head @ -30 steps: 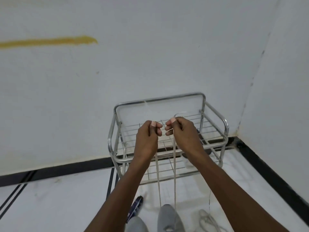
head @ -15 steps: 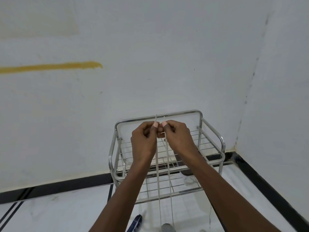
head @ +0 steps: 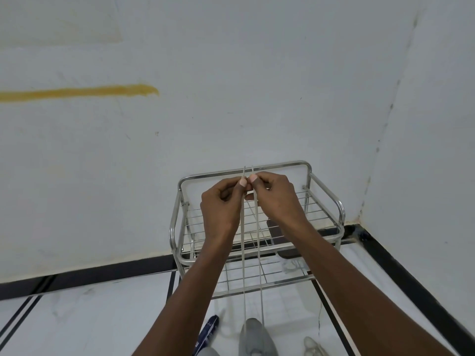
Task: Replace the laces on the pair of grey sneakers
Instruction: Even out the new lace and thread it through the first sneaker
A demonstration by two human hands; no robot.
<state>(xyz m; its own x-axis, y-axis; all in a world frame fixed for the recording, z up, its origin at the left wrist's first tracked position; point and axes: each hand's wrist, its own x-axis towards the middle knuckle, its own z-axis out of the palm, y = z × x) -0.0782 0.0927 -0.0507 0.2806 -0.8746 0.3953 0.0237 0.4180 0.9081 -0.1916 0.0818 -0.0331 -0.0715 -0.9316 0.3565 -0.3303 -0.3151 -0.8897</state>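
Both hands are raised side by side in front of the wall. My left hand (head: 223, 205) pinches one end of a pale lace (head: 243, 265) and my right hand (head: 276, 199) pinches the other end, both tips sticking up above the thumbs. The two strands hang taut and almost parallel down to a grey sneaker (head: 255, 337) on the floor at the bottom edge. A second grey shape (head: 208, 352) shows only a sliver at the bottom edge.
A chrome wire shoe rack (head: 257, 253) stands against the wall in the corner, a dark object (head: 276, 232) on its shelf. A blue item (head: 208, 331) and a bundle of pale laces (head: 314, 346) lie on the white tiled floor near the sneaker.
My hands have come together and lifted the lace ends upright, level with each other. The camera tilted up and then slightly back down, bringing the sneaker back into view.
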